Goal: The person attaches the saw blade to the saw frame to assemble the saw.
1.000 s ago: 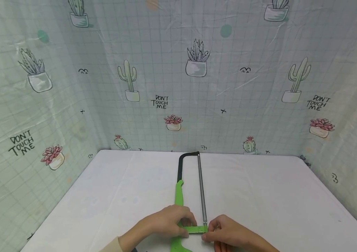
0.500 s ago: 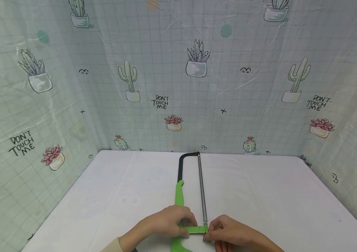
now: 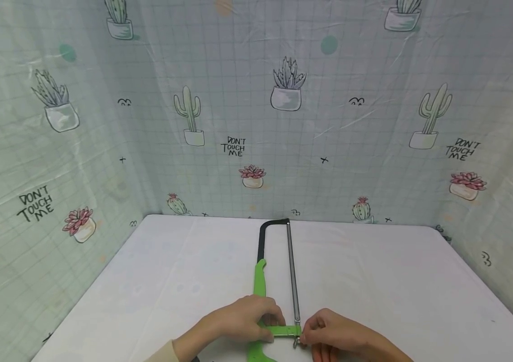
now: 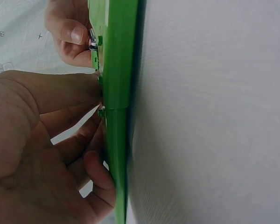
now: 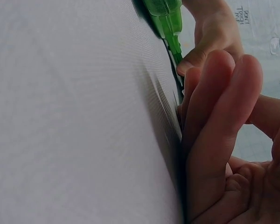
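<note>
A hacksaw (image 3: 260, 281) with a green and black frame lies flat on the white table, its grey blade (image 3: 293, 276) running along the right side. My left hand (image 3: 247, 319) reaches over the green frame and grips its short crossbar (image 3: 285, 331) between thumb and fingers. At the crossbar's right end a small metal wing nut (image 3: 296, 343) sticks out toward me. The thumb and forefinger of my right hand (image 3: 335, 332) pinch at this nut. In the left wrist view, the right thumb lies right beside the metal piece (image 4: 92, 41).
The white-covered table (image 3: 374, 281) extends to both sides of the saw. A patterned curtain (image 3: 256, 125) with cactus drawings stands behind it and along both sides. The saw's black front end (image 3: 276, 222) reaches close to the table's far edge.
The right fingertips have shifted at the crossbar's end, and the wing nut, covered at first, now shows. The left hand keeps its hold on the frame. The head view has turned slightly.
</note>
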`<state>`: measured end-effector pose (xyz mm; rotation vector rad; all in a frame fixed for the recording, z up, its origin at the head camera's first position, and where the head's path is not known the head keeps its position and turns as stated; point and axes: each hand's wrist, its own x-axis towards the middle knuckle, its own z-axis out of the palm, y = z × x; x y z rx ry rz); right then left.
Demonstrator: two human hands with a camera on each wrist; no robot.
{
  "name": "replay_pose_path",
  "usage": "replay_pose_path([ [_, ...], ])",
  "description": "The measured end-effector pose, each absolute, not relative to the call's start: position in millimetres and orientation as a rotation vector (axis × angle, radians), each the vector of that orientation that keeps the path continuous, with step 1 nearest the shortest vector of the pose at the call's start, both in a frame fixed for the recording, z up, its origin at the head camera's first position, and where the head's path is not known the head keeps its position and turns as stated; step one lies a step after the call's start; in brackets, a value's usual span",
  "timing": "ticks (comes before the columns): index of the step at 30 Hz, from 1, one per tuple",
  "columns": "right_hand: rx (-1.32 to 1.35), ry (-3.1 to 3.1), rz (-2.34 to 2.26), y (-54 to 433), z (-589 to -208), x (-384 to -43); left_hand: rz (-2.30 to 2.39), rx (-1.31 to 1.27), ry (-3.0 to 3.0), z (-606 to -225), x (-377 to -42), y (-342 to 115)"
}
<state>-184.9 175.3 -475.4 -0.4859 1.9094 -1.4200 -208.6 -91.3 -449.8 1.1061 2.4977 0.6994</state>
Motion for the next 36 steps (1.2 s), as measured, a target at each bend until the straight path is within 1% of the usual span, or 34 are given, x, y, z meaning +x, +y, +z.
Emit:
replay_pose_path([
  [36, -0.546, 1.803, -1.452, 177.8, -475.6, -185.9, 0.73, 1.091, 2.477, -451.1, -209.1, -90.4],
])
